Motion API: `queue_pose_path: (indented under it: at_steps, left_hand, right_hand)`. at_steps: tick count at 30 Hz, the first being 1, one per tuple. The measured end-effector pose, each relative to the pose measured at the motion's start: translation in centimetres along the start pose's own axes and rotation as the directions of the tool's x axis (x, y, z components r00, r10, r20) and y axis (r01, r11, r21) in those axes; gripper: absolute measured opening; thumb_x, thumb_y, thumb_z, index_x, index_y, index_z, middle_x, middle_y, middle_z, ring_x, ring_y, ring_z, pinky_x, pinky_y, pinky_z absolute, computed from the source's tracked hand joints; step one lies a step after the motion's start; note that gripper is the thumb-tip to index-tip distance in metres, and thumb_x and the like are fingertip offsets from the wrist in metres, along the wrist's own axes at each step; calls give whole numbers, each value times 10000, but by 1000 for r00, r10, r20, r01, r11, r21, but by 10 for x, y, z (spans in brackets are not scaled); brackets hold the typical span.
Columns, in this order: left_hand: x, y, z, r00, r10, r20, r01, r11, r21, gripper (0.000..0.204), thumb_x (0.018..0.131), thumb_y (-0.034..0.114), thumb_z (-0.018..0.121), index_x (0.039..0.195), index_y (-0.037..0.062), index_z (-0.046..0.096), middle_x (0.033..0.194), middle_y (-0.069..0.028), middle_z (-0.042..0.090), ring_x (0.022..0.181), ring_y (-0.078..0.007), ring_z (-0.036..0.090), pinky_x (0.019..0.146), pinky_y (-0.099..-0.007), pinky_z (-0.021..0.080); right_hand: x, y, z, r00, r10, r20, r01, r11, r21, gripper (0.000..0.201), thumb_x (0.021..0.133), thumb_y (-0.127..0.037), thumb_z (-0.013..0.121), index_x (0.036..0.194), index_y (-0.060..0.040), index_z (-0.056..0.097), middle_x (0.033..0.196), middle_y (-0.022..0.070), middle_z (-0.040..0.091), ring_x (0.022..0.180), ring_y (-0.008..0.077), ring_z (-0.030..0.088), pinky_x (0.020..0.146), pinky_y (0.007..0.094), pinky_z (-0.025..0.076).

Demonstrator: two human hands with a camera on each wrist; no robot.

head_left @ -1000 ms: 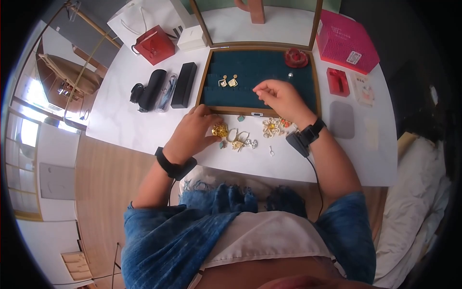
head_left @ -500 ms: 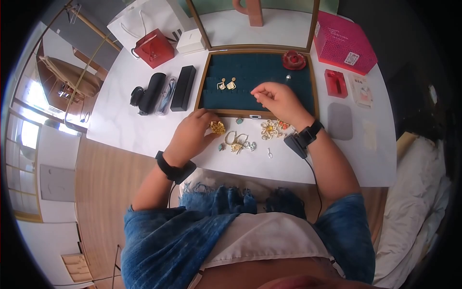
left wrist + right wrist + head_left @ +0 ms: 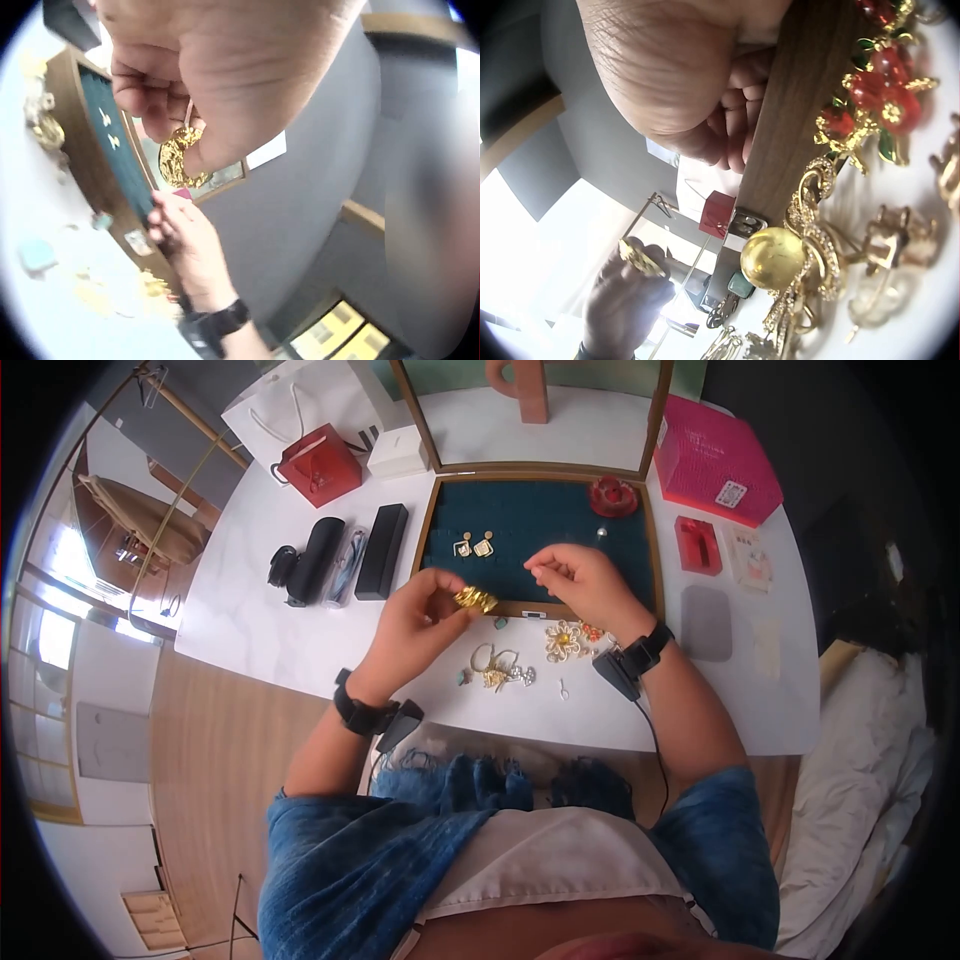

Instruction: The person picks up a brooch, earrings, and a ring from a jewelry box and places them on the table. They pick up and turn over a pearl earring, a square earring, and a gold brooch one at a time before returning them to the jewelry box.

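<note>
My left hand (image 3: 415,622) pinches a crinkled gold piece of jewellery (image 3: 177,159) between thumb and fingers, raised near the front edge of a jewellery case (image 3: 432,520). My right hand (image 3: 583,580) is over the front right part of the case, fingers loosely curled, with nothing visible in them. On the dark green lining lie a pair of square drop earrings (image 3: 484,547), a pearl-like bead (image 3: 601,533) and a red flower-shaped piece (image 3: 613,497). Before the case lie a gold flower brooch with a yellow stone (image 3: 774,259), a red-beaded piece (image 3: 889,94) and gold hoops (image 3: 482,657).
The case's glass lid (image 3: 540,445) stands raised behind it. To the left are a long black box (image 3: 383,552), a black cylindrical case (image 3: 318,560) and a red gift bag (image 3: 320,463). At right are a pink box (image 3: 720,460), a small red box (image 3: 698,545) and a grey pad (image 3: 706,623).
My left hand has lifted the gold piece off the table and carried it up and to the right, toward the case's front edge. The right hand has stayed nearly in place.
</note>
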State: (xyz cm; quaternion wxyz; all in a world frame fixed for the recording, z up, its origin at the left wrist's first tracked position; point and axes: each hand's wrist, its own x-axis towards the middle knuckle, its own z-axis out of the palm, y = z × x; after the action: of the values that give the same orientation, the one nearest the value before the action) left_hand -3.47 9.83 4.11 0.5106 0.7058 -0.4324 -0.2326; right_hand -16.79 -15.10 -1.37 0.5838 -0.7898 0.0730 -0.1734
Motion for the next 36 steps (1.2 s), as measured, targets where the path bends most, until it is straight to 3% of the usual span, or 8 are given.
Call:
queue_pose_path:
  at_steps: [1, 2, 5, 13, 17, 23, 29, 36]
  left_hand:
    - [11, -2, 7, 999, -34, 10, 36, 980, -194, 267, 942, 20, 764, 1162, 68, 622, 980, 20, 675, 833, -59, 630, 684, -219, 476]
    - [23, 0, 16, 998, 51, 21, -41, 940, -338, 269, 982, 43, 719, 1218, 77, 595, 1007, 21, 679, 823, -65, 645, 676, -204, 475]
    - [58, 15, 31, 984, -79, 161, 152, 847, -509, 231, 1025, 97, 667, 1239, 62, 586, 1030, -2, 685, 828, -70, 667, 667, -205, 489]
    - [103, -14, 65, 993, 106, 44, -73, 881, -467, 338, 1049, 89, 629, 1369, 6, 560, 1143, -46, 687, 931, -115, 711, 706, -229, 539]
    - [103, -30, 63, 982, 180, 64, -121, 847, -518, 410, 1067, 66, 607, 1469, 17, 546, 1231, -46, 669, 1004, -137, 708, 852, -265, 568]
    - [101, -37, 59, 979, 170, 117, -81, 838, -540, 329, 1079, 55, 588, 1399, -19, 620, 1319, -67, 615, 1086, -124, 660, 955, -280, 558]
    - [98, -40, 64, 956, 289, -57, -285, 859, -425, 314, 1019, -54, 634, 1333, -42, 636, 1276, -65, 573, 1119, -126, 655, 998, -270, 543]
    - [98, -39, 63, 946, 305, -106, -323, 878, -352, 320, 990, -77, 652, 1306, -34, 635, 1265, -70, 576, 1098, -130, 663, 981, -261, 544]
  right_hand:
    - [0, 0, 0, 1000, 11, 8, -12, 1000, 25, 179, 1043, -120, 655, 1166, -9, 724, 949, 11, 714, 817, 74, 633, 743, 248, 540]
    - [1, 0, -1, 1000, 21, 15, -22, 999, 49, 184, 1046, -118, 649, 1176, -8, 719, 959, 12, 714, 822, 74, 634, 748, 248, 539]
    - [5, 7, -6, 999, 33, 42, -44, 960, 278, 191, 1045, -108, 653, 1194, 2, 699, 1028, 35, 726, 899, 116, 674, 806, 276, 555]
    - [9, 16, -16, 996, 84, -8, -75, 920, 385, 277, 1106, -268, 560, 1226, -49, 682, 1016, -4, 696, 801, 72, 614, 747, 235, 518]
    - [9, 12, -15, 997, 72, -17, -61, 929, 364, 256, 1089, -245, 603, 1241, -46, 658, 1042, 4, 709, 818, 72, 620, 750, 238, 519]
    - [5, 4, -4, 993, 69, -97, -36, 949, 312, 217, 1045, -117, 665, 1241, -28, 643, 1095, 19, 710, 876, 76, 641, 766, 254, 533]
    - [5, 7, -10, 993, 66, -94, -37, 957, 287, 198, 1044, -79, 646, 1228, -8, 642, 1086, 28, 697, 867, 80, 646, 773, 239, 532]
    - [2, 3, -14, 992, 90, -84, -56, 936, 348, 227, 1087, -133, 569, 1238, 16, 649, 1004, 32, 679, 836, 105, 658, 778, 254, 535]
